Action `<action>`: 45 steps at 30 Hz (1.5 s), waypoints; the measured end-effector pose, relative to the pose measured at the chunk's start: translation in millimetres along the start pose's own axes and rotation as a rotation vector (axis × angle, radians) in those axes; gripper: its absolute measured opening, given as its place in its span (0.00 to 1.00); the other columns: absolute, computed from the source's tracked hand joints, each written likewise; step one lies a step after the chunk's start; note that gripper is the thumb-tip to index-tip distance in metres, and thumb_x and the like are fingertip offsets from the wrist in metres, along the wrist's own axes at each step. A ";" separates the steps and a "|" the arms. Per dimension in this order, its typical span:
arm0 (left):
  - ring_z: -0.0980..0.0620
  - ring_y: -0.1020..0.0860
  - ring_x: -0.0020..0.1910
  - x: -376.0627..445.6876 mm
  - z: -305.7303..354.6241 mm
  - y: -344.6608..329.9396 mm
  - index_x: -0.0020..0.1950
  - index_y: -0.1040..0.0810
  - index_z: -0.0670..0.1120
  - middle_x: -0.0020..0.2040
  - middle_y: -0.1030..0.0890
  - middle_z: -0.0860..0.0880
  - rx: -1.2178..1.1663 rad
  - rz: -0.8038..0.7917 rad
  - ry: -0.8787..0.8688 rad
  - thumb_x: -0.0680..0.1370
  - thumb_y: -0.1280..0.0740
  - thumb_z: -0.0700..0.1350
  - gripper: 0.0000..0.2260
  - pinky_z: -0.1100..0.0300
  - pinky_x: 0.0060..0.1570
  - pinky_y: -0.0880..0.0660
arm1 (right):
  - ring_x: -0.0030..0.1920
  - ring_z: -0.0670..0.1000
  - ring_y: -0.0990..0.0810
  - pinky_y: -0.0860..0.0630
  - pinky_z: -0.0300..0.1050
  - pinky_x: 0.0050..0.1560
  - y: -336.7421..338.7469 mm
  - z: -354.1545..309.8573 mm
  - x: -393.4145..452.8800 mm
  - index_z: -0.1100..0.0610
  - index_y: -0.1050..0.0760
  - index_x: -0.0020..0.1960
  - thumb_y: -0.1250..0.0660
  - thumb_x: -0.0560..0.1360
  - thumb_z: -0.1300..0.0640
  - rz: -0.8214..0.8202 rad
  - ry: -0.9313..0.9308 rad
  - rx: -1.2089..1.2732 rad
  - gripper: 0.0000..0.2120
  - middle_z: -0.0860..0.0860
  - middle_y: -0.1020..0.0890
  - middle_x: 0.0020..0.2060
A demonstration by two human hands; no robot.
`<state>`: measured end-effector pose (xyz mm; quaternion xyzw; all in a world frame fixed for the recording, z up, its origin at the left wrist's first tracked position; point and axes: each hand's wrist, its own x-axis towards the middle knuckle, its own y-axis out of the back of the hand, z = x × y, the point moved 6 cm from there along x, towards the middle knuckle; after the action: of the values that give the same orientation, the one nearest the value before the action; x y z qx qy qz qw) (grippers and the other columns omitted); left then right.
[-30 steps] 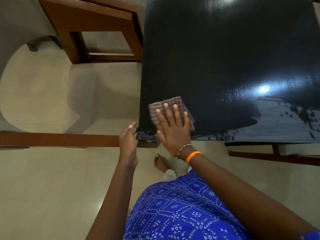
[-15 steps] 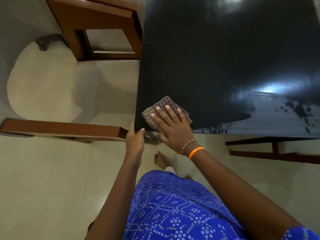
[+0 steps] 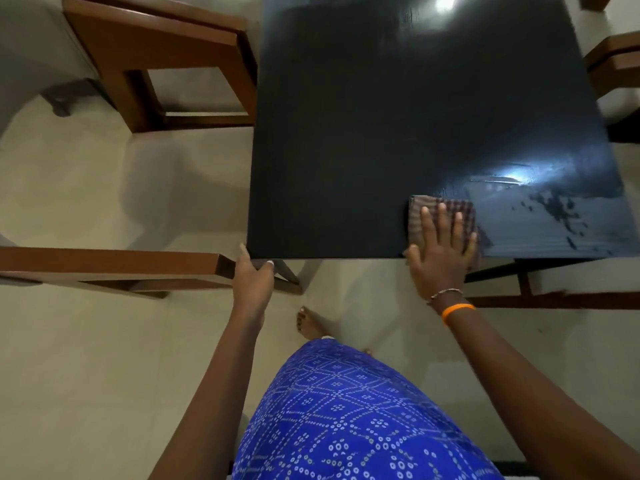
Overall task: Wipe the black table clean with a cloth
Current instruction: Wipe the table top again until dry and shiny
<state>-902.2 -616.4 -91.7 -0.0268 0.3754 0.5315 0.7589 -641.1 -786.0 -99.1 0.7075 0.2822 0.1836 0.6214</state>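
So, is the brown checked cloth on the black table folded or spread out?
Folded. The brown checked cloth forms a small thick pad with a doubled left edge under the right hand on the black table.

Single head-worn wide-angle camera is looking steeply down from the standing person's height, facing forward over the glossy black square table (image 3: 398, 133), its near edge sitting close. Beige tiled floor (image 3: 86, 358) is filling the left and bottom, edges bending outward. No second view sharing anything.
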 end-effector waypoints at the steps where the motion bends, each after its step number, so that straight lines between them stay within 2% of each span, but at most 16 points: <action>1: 0.46 0.42 0.74 -3.0 1.5 -0.5 0.77 0.51 0.49 0.76 0.42 0.47 0.048 0.033 -0.012 0.79 0.40 0.41 0.29 0.50 0.70 0.39 | 0.75 0.62 0.46 0.53 0.67 0.70 -3.2 -18.6 -2.2 0.52 0.42 0.75 0.51 0.68 0.46 0.004 -0.017 0.009 0.34 0.56 0.42 0.75; 4: 0.48 0.54 0.77 -14.3 11.4 -8.5 0.77 0.53 0.45 0.78 0.54 0.48 0.302 0.135 -0.129 0.78 0.38 0.40 0.32 0.52 0.73 0.47 | 0.74 0.64 0.44 0.53 0.70 0.67 -15.7 -87.5 -13.8 0.55 0.42 0.74 0.50 0.70 0.46 -0.015 0.101 -0.005 0.33 0.58 0.40 0.74; 7: 0.48 0.59 0.76 -25.4 24.0 -28.7 0.76 0.53 0.43 0.78 0.55 0.47 0.533 0.152 -0.313 0.77 0.40 0.36 0.32 0.53 0.73 0.55 | 0.73 0.63 0.40 0.47 0.70 0.67 -27.2 -137.2 -25.4 0.53 0.40 0.73 0.50 0.74 0.44 -0.049 0.327 -0.027 0.29 0.57 0.36 0.73; 9: 0.48 0.60 0.76 -32.3 33.4 -47.8 0.76 0.53 0.42 0.78 0.54 0.46 0.617 0.108 -0.409 0.76 0.40 0.35 0.32 0.54 0.72 0.59 | 0.72 0.61 0.37 0.43 0.67 0.70 -28.0 -134.4 -24.8 0.51 0.37 0.71 0.48 0.75 0.44 -0.037 0.477 -0.025 0.26 0.55 0.34 0.72; 12: 0.47 0.60 0.76 -41.0 46.6 -78.5 0.76 0.51 0.42 0.78 0.53 0.45 0.722 0.014 -0.561 0.76 0.41 0.36 0.31 0.54 0.72 0.61 | 0.74 0.56 0.40 0.50 0.59 0.72 -22.3 -89.0 -21.5 0.47 0.39 0.72 0.44 0.76 0.46 0.005 0.592 -0.064 0.25 0.51 0.36 0.73; 15: 0.47 0.59 0.76 -44.6 57.0 -113.7 0.76 0.52 0.43 0.78 0.53 0.46 0.832 -0.117 -0.694 0.77 0.38 0.42 0.32 0.55 0.71 0.62 | 0.75 0.54 0.44 0.51 0.55 0.72 -8.7 -13.2 -10.7 0.45 0.42 0.73 0.46 0.77 0.45 0.048 0.454 -0.072 0.25 0.50 0.38 0.74; 19: 0.48 0.59 0.77 -48.3 68.0 -152.7 0.76 0.53 0.43 0.78 0.54 0.47 0.957 -0.235 -0.816 0.76 0.35 0.48 0.36 0.55 0.71 0.63 | 0.73 0.52 0.44 0.48 0.52 0.69 13.9 98.3 4.0 0.47 0.43 0.73 0.50 0.76 0.44 0.047 0.107 -0.078 0.26 0.51 0.36 0.73; 23: 0.50 0.54 0.77 -45.8 74.0 -171.2 0.76 0.50 0.44 0.78 0.49 0.47 1.010 -0.283 -0.873 0.77 0.35 0.49 0.34 0.56 0.70 0.63 | 0.75 0.53 0.44 0.49 0.57 0.72 30.4 181.1 17.0 0.46 0.44 0.74 0.55 0.74 0.41 -0.014 -0.215 -0.055 0.29 0.49 0.41 0.75; 26: 0.51 0.48 0.76 -43.2 77.3 -169.9 0.75 0.46 0.45 0.77 0.45 0.47 0.992 -0.270 -0.907 0.76 0.34 0.48 0.32 0.56 0.70 0.62 | 0.76 0.55 0.47 0.51 0.60 0.73 35.7 202.2 23.3 0.47 0.45 0.75 0.59 0.72 0.39 0.006 -0.354 -0.031 0.33 0.49 0.44 0.76; 30: 0.51 0.46 0.76 -37.9 76.7 -166.8 0.75 0.44 0.46 0.76 0.43 0.48 0.976 -0.275 -0.915 0.76 0.33 0.49 0.32 0.56 0.70 0.61 | 0.76 0.59 0.49 0.53 0.64 0.72 27.0 161.7 25.6 0.49 0.48 0.76 0.61 0.70 0.40 0.035 -0.461 0.009 0.36 0.52 0.46 0.76; 32: 0.51 0.44 0.75 -35.4 76.6 -165.0 0.74 0.42 0.46 0.76 0.41 0.48 0.965 -0.273 -0.917 0.75 0.32 0.49 0.32 0.55 0.72 0.59 | 0.76 0.59 0.48 0.54 0.65 0.71 17.2 115.3 26.3 0.49 0.47 0.76 0.59 0.72 0.41 0.020 -0.355 0.002 0.33 0.52 0.45 0.76; 35: 0.51 0.38 0.73 -35.6 79.8 -164.8 0.72 0.36 0.44 0.72 0.34 0.47 0.890 -0.273 -0.924 0.74 0.31 0.48 0.29 0.52 0.74 0.54 | 0.75 0.60 0.43 0.49 0.65 0.71 0.7 22.1 27.9 0.49 0.46 0.75 0.53 0.75 0.44 0.008 -0.034 -0.027 0.28 0.53 0.40 0.75; 38: 0.50 0.32 0.69 -30.5 86.5 -159.4 0.68 0.32 0.43 0.67 0.27 0.45 0.749 -0.172 -0.868 0.74 0.35 0.42 0.22 0.48 0.74 0.42 | 0.74 0.59 0.40 0.47 0.64 0.70 -8.0 -43.2 34.5 0.47 0.43 0.73 0.49 0.76 0.45 -0.002 0.268 -0.005 0.26 0.51 0.37 0.74; 40: 0.50 0.31 0.68 -28.7 89.2 -156.1 0.68 0.31 0.43 0.66 0.27 0.45 0.729 -0.100 -0.829 0.75 0.36 0.39 0.21 0.48 0.73 0.41 | 0.74 0.57 0.42 0.51 0.61 0.72 -6.4 -40.5 43.5 0.46 0.42 0.74 0.49 0.77 0.44 -0.022 0.379 0.007 0.25 0.50 0.38 0.74; 42: 0.51 0.33 0.69 -34.4 91.3 -160.6 0.69 0.32 0.43 0.67 0.28 0.46 0.752 -0.084 -0.835 0.75 0.36 0.39 0.22 0.52 0.74 0.46 | 0.75 0.56 0.42 0.52 0.59 0.71 -2.1 -15.3 51.4 0.45 0.43 0.74 0.49 0.77 0.44 -0.020 0.432 -0.029 0.25 0.49 0.39 0.75; 45: 0.50 0.37 0.72 -53.3 98.7 -184.8 0.71 0.34 0.43 0.70 0.32 0.46 0.816 -0.123 -0.901 0.75 0.35 0.41 0.24 0.54 0.73 0.53 | 0.74 0.56 0.39 0.50 0.56 0.70 11.7 48.1 70.3 0.46 0.41 0.73 0.49 0.76 0.45 0.014 0.317 -0.064 0.26 0.50 0.37 0.74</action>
<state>-704.1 -695.0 -55.3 0.4718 0.1886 0.2589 0.8215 -555.4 -780.0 -101.7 0.6514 0.3655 0.3062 0.5902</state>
